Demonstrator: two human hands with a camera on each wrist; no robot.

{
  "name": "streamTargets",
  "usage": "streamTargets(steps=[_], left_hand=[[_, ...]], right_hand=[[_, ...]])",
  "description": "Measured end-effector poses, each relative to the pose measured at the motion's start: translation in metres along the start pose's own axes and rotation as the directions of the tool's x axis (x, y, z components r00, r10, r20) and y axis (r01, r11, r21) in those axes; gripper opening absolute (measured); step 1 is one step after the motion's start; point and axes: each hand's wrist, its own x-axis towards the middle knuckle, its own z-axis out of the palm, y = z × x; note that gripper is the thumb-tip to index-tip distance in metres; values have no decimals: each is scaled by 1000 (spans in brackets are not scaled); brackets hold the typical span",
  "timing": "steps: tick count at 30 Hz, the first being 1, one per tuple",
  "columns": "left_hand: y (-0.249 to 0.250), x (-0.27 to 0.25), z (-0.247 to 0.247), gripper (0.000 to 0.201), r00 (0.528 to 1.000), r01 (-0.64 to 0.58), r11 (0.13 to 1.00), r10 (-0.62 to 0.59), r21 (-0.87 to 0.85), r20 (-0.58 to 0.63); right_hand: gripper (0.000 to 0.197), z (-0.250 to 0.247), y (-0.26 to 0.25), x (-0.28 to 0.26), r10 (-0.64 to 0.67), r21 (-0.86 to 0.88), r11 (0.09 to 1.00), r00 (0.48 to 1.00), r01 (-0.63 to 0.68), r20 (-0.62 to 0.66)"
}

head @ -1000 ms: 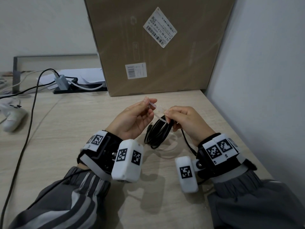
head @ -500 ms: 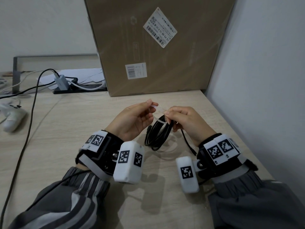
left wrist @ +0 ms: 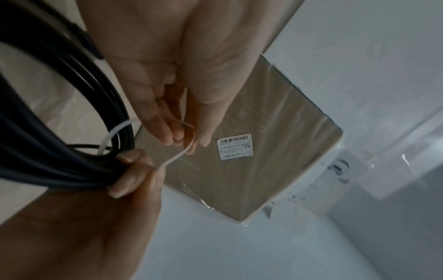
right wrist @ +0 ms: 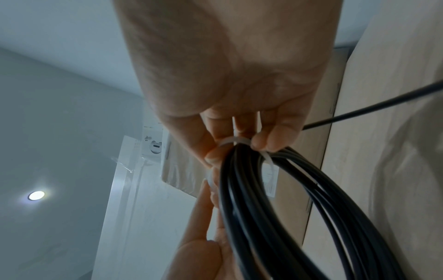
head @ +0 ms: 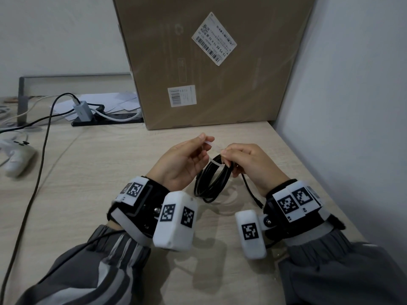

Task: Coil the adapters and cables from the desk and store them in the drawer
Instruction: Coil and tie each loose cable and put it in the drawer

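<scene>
I am holding a coiled black cable (head: pixel 211 180) just above the surface (head: pixel 92 172), between my two hands. My right hand (head: pixel 246 164) is pinching the bunched loops where a white tie (left wrist: pixel 178 154) wraps them. My left hand (head: pixel 182 159) is pinching the tie's free end. I judge a steady pull away from my right hand, loops kept bunched, is tightening it best.

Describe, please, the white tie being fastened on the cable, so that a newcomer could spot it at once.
Start at the big cardboard box at the back of the desk; just in front of it two hands meet above a black cable coil. The cable tie loops around that coil's top: a thin, pale, translucent strip, its tail pinched by the left hand, unlike the thick dark strands.
</scene>
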Motion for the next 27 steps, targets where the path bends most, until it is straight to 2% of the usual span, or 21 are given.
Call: streamTargets(steps=[3,10,16,22,27], left_hand=[[-3,0,0,22,1000,-3,997,4,82,-10],[-2,-3,1,21,999,-18,998,14,67,50],[-3,-3,1,21,997,-59,992,52,113,65],[-6,-1,-1,22,997,-61,983,51,175,58],[-4,-2,1,23,994,-73,994,66,81,88]], right_hand=[[41,-1,0,0,-3,-2,1000,1000,3,3],[32,0,2,1,15,5,1000,1000,-15,8],[43,-2,7,2,4,-29,1000,1000,-4,-2],[33,-1,6,3,5,-37,999,1000,-5,0],[34,0,7,3,25,-47,999,999,-26,-34]])
